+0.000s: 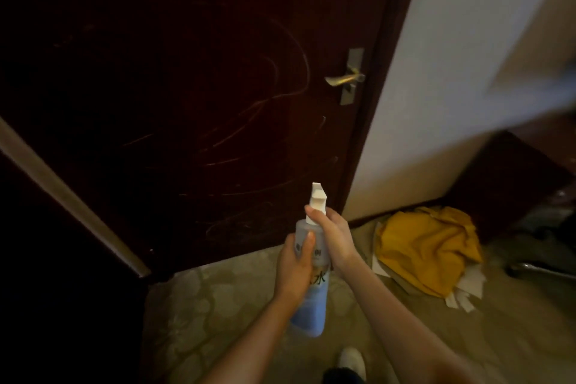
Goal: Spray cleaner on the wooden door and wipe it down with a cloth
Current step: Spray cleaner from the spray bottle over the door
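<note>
Both hands clamped on the bottle, nozzle aimed at the door.

Left hand (296, 265) around translucent blue-white plastic spray bottle (311, 296), steadying; right hand (332, 235) at white trigger head (316, 201), seemingly for spraying. Beyond, crumpled mustard-yellow cloth (427, 248) waiting on floor by doorframe; farthest, scratched dark reddish wooden door (187, 87).

Left hand (294, 265): bare, no glove, no ring or watch visible.
Right hand (332, 235): bare too, fingers slim, nails short and unpainted (as far as the dim light shows).
Forearms: both uncovered up to the frame's lower edge, no sleeve or cuff in sight.
Footwear: one white shoe (352, 360), rounded toe.
Legwear: dark fabric just beside the shoe, detail unclear.
</note>
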